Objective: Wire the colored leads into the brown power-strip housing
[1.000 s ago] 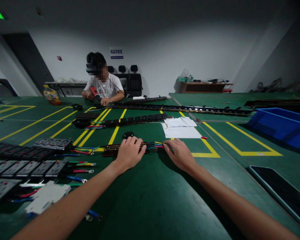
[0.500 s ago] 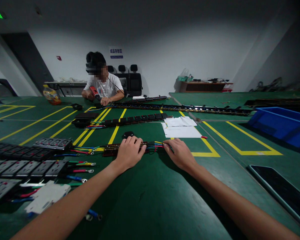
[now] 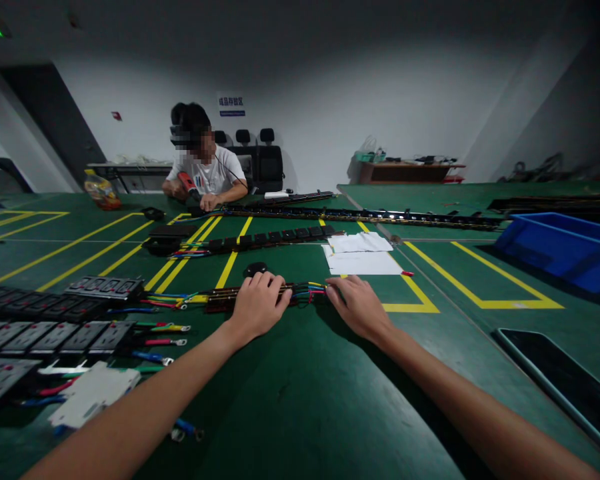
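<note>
My left hand [image 3: 259,305] lies curled over a dark socket strip [image 3: 220,300] on the green table, its fingers pressing down on the strip's right end. My right hand [image 3: 359,307] rests just to the right, fingertips pinched on the bundle of coloured wires [image 3: 309,291] that comes out of that end. More coloured wires [image 3: 167,299] with terminals trail from the strip's left end. A small black round object [image 3: 255,269] sits just beyond my left hand.
Rows of grey socket modules [image 3: 45,333] and a white part [image 3: 93,400] lie at the left. White papers [image 3: 363,260] lie ahead, long black strips [image 3: 360,217] beyond. A blue bin [image 3: 565,250] stands right. A seated person [image 3: 205,170] holds a red tool across the table.
</note>
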Motion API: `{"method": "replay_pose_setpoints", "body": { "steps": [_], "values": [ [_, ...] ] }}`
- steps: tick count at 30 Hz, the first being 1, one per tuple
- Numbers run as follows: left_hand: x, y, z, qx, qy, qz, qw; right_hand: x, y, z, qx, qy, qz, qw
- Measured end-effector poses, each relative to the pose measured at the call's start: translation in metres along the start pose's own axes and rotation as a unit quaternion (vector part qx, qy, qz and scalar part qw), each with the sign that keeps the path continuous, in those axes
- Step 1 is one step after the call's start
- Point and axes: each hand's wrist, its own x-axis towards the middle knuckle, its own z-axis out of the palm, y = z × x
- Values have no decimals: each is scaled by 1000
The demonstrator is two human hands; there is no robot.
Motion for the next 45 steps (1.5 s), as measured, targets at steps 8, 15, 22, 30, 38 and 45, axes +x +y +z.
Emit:
{"method": "replay_pose_setpoints", "body": {
  "steps": [8, 15, 22, 30, 38, 45],
  "values": [
    [0, 0, -1, -13, -4, -3, 1000, -1, 4, 0, -58, 55, 43, 996],
    [0, 0, -2, -15, -6, -3, 1000, 2, 15, 7, -35, 24, 51, 998],
    [0, 1, -2, -8, -9, 1, 1000, 2, 15, 10, -12, 74, 25, 997],
    [0, 1, -2, -7, -8, 5, 1000, 0, 13, 9, -36, 86, 21, 995],
    [0, 1, -2, -5, -13, 4, 1000, 2, 13, 6, -4, 44, 72, 996],
    [0, 1, -2, -13, -13, 3, 1000, 2, 19, 10, 10, 24, 61, 998]
  ]
}}
